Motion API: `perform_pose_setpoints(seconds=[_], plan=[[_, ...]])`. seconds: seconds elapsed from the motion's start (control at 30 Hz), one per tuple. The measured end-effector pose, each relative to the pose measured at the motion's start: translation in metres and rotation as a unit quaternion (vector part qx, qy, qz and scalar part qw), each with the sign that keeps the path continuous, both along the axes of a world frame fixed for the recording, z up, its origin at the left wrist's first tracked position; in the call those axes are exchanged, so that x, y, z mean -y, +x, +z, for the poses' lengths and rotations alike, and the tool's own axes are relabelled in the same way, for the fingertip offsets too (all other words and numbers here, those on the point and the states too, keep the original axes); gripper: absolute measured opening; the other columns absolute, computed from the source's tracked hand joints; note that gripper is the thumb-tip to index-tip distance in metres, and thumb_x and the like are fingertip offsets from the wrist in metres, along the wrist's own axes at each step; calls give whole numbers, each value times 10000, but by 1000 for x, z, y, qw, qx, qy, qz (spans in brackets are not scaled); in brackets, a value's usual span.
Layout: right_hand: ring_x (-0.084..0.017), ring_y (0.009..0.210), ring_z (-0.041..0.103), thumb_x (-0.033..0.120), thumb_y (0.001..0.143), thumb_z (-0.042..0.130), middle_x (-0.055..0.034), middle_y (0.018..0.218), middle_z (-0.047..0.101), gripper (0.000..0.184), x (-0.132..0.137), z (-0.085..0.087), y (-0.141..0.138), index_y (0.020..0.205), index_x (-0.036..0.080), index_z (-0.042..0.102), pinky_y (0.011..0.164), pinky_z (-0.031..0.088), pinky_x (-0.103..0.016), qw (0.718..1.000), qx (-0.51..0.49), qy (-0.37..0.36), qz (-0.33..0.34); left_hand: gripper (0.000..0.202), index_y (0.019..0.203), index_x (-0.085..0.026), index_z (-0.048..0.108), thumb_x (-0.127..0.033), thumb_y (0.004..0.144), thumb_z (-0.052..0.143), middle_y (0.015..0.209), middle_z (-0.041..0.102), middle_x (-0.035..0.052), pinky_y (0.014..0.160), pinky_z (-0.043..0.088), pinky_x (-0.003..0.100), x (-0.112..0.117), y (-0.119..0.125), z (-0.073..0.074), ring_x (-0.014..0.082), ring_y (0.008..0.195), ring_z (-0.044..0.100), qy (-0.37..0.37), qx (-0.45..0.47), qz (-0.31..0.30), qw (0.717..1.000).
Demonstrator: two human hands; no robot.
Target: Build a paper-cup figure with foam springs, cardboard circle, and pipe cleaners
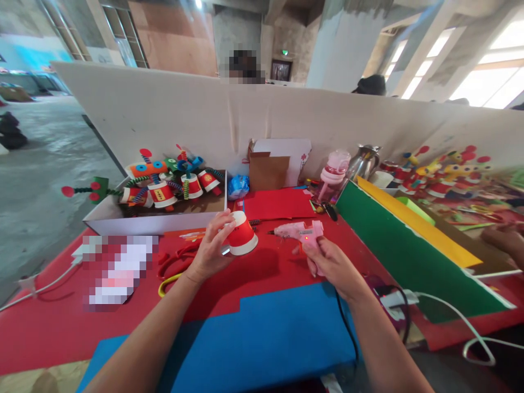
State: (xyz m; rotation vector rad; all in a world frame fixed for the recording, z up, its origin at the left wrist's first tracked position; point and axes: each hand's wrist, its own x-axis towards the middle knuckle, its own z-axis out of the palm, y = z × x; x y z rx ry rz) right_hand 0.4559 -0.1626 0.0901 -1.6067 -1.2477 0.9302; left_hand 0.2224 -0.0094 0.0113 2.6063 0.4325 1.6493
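Note:
My left hand (212,245) grips a red and white paper cup (242,236), tilted with its wide rim toward the lower right. A dark coiled stem (254,222) shows just beside the cup; whether it is fixed to it I cannot tell. In my right hand (327,261) is a pink hot glue gun (305,233), its small light glowing and its nozzle pointing left at the cup, a gap apart. The black cord runs down from the gun. Below both hands lies a blue foam sheet (282,333) on the red table cover.
A white box (155,222) holds several cup figures. Red-handled scissors (174,265) lie left of my left hand. Red sheets (278,204), a pink bottle (333,169) and a metal jug (364,158) stand behind. A green panel (405,251) borders the right; another person's hand (505,240) is beyond it.

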Motion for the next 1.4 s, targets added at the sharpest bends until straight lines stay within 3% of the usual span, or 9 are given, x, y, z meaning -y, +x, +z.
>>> perform_pose_setpoints(seconds=[0.37, 0.57, 0.73, 0.97, 1.17, 1.4], plan=[[-96, 427, 415, 569, 866, 483, 59, 467, 436, 434, 7, 6, -12, 845, 162, 633, 452, 349, -226, 999, 6, 4, 47, 842, 1463, -295, 245, -248, 769, 719, 1341, 452, 158, 1010, 453, 531, -2, -2, -4, 321, 1279, 463, -40, 26, 20, 999], [-100, 424, 397, 524, 876, 490, 49, 481, 434, 372, 9, 10, -13, 792, 185, 618, 412, 322, -223, 995, 80, 28, 51, 819, 1467, -299, 235, -231, 792, 695, 1320, 458, 161, 1014, 444, 552, -1, -2, -5, 332, 1312, 431, -38, 5, 4, 999], [-128, 498, 501, 443, 884, 509, 15, 540, 537, 276, 10, 12, -19, 767, 211, 600, 469, 389, -229, 987, 138, 68, 53, 823, 1456, -305, 252, -216, 778, 710, 1303, 464, 158, 1013, 434, 569, -3, -3, -8, 353, 1309, 434, -52, -12, 4, 999], [-167, 665, 626, 393, 896, 503, -26, 748, 674, 210, 7, 14, -26, 887, 217, 616, 602, 478, -249, 980, 163, 88, 72, 835, 1463, -332, 250, -163, 775, 692, 1327, 459, 144, 1020, 435, 550, -2, -3, -8, 337, 1317, 427, -55, -13, -5, 998], [-181, 718, 642, 392, 910, 500, -36, 820, 697, 243, 6, 11, -28, 1027, 218, 622, 649, 493, -263, 979, 166, 89, 82, 825, 1474, -325, 240, -169, 790, 674, 1317, 457, 141, 1032, 427, 551, -1, -3, -5, 326, 1314, 422, -55, -20, -19, 998], [-180, 697, 633, 382, 910, 496, -33, 806, 697, 235, 4, 11, -30, 1013, 214, 624, 634, 487, -263, 976, 177, 92, 84, 822, 1471, -330, 236, -175, 793, 672, 1317, 461, 139, 1037, 428, 544, 0, -2, -4, 319, 1297, 439, -47, -25, -10, 999]])
